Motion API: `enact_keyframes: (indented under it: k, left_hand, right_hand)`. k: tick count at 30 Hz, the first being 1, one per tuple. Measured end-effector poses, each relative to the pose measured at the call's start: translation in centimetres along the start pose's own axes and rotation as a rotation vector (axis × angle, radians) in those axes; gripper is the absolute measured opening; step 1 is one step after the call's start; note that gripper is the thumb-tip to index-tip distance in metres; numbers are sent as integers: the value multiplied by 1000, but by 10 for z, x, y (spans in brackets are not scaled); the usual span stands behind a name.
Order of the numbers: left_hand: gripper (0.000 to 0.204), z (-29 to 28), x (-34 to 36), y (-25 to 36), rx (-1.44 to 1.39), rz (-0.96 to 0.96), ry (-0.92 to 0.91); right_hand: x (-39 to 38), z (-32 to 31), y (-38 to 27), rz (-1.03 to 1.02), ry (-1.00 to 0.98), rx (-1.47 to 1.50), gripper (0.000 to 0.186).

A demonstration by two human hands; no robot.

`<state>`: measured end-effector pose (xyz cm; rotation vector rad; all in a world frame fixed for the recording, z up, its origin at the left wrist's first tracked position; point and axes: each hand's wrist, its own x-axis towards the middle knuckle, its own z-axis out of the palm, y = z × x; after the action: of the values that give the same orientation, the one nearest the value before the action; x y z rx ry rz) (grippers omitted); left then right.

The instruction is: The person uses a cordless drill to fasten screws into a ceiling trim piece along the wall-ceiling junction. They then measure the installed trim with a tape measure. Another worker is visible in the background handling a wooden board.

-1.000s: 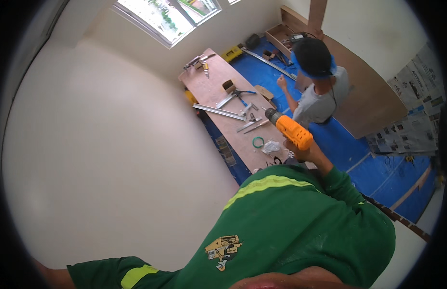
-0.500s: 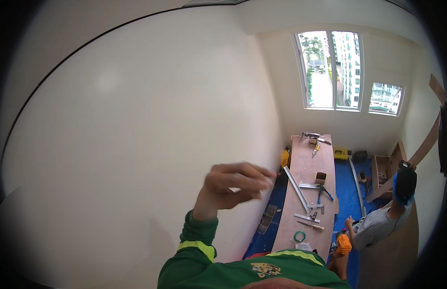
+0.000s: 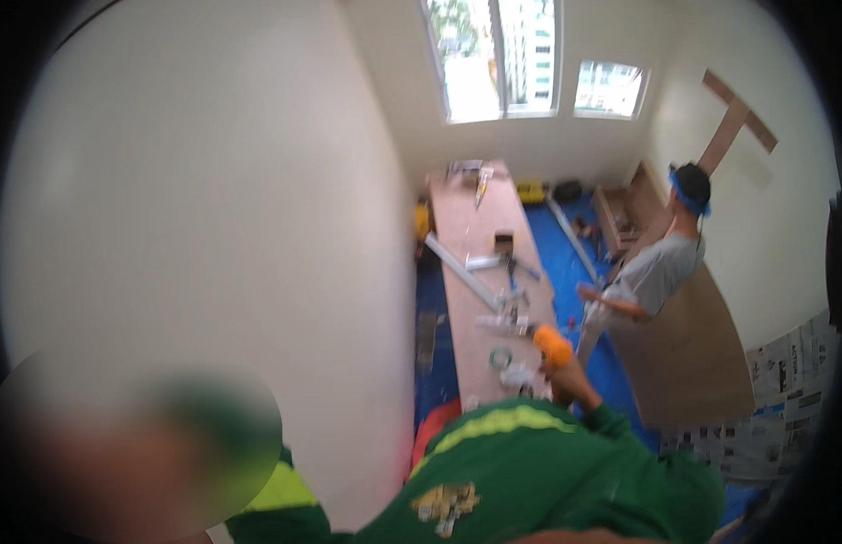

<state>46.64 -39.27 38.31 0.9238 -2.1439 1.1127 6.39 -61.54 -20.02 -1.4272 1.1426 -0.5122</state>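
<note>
An orange power drill (image 3: 554, 346) is in my right hand (image 3: 573, 381), whose fingers are wrapped round its lower part beside the long wooden board. My left hand (image 3: 108, 458) is at the lower left near the white wall, smeared by blur so its fingers cannot be made out. On the board (image 3: 471, 358) lie a green ring (image 3: 501, 357), a whitish crumpled item (image 3: 518, 374), a long silver metal strip (image 3: 464, 272), a small open box (image 3: 503, 241) and a blue-handled tool (image 3: 513, 275).
A co-worker in a grey shirt (image 3: 661, 272) stands right of the board, beside a large brown panel (image 3: 688, 344). Blue sheeting (image 3: 552, 240) covers the floor, with newspaper (image 3: 793, 385) at the right. A yellow case (image 3: 531, 192) and wooden drawer-like box (image 3: 618, 218) sit below the windows.
My left hand has dropped from mid-view to the lower left. The view has turned right, bringing my right arm and the orange drill further in. The co-worker appears more upright.
</note>
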Motion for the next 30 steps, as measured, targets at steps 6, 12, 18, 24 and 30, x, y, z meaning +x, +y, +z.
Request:
enact_keyframes:
  k: [6, 12, 18, 24, 30]
  left_hand:
    - [49, -11, -19, 35, 54, 11, 15]
    - [60, -10, -52, 68, -96, 20, 56]
    - [70, 56, -76, 91, -468, -139, 213]
    - [55, 322, -204, 157, -1395, -1266, 178]
    - [21, 423, -488, 380, -1273, -1596, -1397]
  right_hand:
    - [-18, -1, -18, 33, 62, 91, 33]
    - [-149, 18, 41, 31, 215, 170, 36]
    - [-199, -1, 51, 112, 373, 273, 30]
    - [-195, -19, 33, 232, 635, 362, 29]
    - [-231, -29, 86, 414, 662, 157, 29]
